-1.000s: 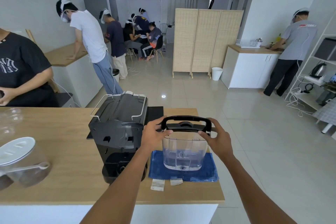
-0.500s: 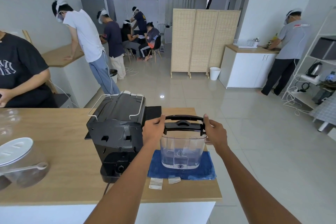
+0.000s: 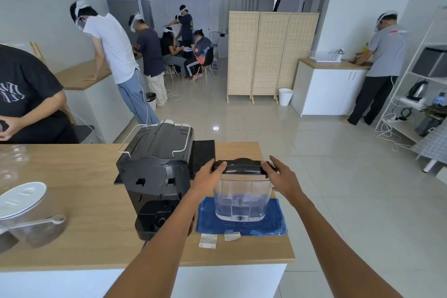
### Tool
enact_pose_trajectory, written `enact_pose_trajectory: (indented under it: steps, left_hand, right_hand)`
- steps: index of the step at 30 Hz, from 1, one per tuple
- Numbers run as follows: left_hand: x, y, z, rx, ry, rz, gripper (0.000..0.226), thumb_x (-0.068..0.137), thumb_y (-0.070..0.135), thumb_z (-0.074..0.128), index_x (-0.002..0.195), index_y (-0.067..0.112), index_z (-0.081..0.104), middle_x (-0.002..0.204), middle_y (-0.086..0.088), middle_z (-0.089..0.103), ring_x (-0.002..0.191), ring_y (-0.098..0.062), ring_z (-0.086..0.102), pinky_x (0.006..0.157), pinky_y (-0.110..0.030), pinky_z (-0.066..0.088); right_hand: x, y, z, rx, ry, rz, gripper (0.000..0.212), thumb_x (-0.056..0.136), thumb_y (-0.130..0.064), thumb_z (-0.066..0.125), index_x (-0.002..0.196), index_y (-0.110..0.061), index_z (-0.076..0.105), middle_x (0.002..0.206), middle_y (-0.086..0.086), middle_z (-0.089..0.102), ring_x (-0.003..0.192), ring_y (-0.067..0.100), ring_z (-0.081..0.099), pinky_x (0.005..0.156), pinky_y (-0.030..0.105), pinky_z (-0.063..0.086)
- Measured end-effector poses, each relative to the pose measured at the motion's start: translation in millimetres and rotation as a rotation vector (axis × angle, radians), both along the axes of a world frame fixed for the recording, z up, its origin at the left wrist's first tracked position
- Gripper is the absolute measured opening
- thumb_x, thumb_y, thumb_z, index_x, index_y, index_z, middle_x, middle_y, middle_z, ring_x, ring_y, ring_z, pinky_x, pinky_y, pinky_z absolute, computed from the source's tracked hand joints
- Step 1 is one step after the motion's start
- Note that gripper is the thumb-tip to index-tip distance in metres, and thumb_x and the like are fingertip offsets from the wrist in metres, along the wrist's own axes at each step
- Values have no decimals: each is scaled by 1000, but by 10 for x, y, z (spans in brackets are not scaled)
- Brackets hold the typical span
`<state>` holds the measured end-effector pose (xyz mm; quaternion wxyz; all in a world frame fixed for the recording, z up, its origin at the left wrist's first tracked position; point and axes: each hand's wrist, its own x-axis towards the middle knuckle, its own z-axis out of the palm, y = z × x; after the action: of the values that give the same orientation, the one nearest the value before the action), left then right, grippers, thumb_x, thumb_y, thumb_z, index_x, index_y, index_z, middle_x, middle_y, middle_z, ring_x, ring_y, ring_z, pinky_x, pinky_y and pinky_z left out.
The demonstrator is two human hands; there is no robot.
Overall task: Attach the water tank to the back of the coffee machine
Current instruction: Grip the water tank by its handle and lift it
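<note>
1. Gripping the water tank [image 3: 242, 201] from both sides: left hand [image 3: 208, 178] clamped on the left end of its black lid, right hand [image 3: 281, 178] on the right end, thumbs hooked over the top edge.
2. Tank body: clear, smooth plastic, boxy with rounded lower corners, moulded ribs and a small round valve low on the near face. Lid [image 3: 242, 167]: matte black, flat, with a raised hump at its middle.
3. Tank stands over a blue cloth [image 3: 278, 225], soft and creased; cannot tell whether its base touches the cloth or rides just above it.
4. Coffee machine [image 3: 154, 172] sits just left of the tank, not joined to it. Black plastic shell, angular, with square slots in the near face and a round socket on the low step at its base. Thin chrome wire rail frames the ribbed top.
5. Two small paper tags [image 3: 208, 241] lie flat at the cloth's near edge.
6. Counter [image 3: 79, 201]: pale wood-grain top, white front.
7. Far left, a clear round jar with a white lid [image 3: 21, 197] and a white plastic scoop [image 3: 41, 222] across it.
</note>
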<state>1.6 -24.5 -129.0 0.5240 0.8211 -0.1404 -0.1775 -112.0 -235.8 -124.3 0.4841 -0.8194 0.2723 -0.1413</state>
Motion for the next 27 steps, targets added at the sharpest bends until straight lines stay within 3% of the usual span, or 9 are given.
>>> enact_pose_trajectory:
  steps: [3,5,8,11,15,18,20,25,27]
  left_hand:
    - [-63,32,-98,46,-54,-53,82,87,66,55,155,39,18,160,5,33,145,-25,31,114,-44,29]
    - [-87,51,-110,75,-89,-78,84,87,66,56,155,43,13,159,5,34,140,-24,39,113,-44,32]
    - [-95,75,-88,71,-134,-124,82,87,63,58,154,44,15,156,5,39,121,-15,55,108,-38,38]
    - [-102,102,-83,28,-158,-164,82,87,57,63,155,42,20,157,5,40,137,-22,45,113,-45,39]
    - [-88,124,-66,63,-272,-193,77,89,57,60,155,39,24,150,2,51,125,-32,57,107,-47,46]
    - [-66,132,-74,114,-380,-152,68,93,56,55,153,36,32,104,1,76,88,-8,70,84,-33,56]
    - [-61,135,-86,137,-456,-119,61,94,56,52,150,35,39,62,14,61,51,5,56,59,-23,47]
    - [-59,138,-121,156,-530,-144,63,95,56,50,152,35,35,80,-13,70,45,3,47,50,-16,34]
    - [-83,139,-153,132,-540,-157,64,95,56,50,153,36,32,60,1,54,41,0,45,45,-16,30]
  right_hand:
    - [-55,38,-94,-134,7,66,74,94,-61,53,158,-30,32,154,3,49,139,29,47,112,40,39]
    - [-56,55,-131,-175,2,73,73,94,-59,52,158,-30,31,154,2,49,138,27,48,111,39,39]
    - [-43,47,-161,-208,-2,81,72,94,-61,50,157,-31,32,153,1,49,137,25,49,110,38,40]
    - [-29,22,-195,-251,2,89,73,94,-64,46,157,-31,32,154,1,49,137,25,49,109,38,41]
    - [18,-9,-216,-305,14,115,71,95,-66,40,157,-33,31,147,3,55,130,26,54,105,38,45]
    - [49,-36,-230,-345,27,128,68,97,-64,38,157,-33,32,142,5,60,125,27,58,103,36,46]
    - [54,-49,-240,-353,42,142,67,97,-65,36,156,-34,32,139,5,62,123,27,60,99,34,46]
    - [11,-52,-278,-314,-8,156,70,93,-70,37,156,-41,27,130,-2,66,110,21,64,87,24,46]
    - [-14,-26,-301,-299,-49,156,77,86,-78,32,155,-45,26,118,-11,66,93,10,65,80,18,47]
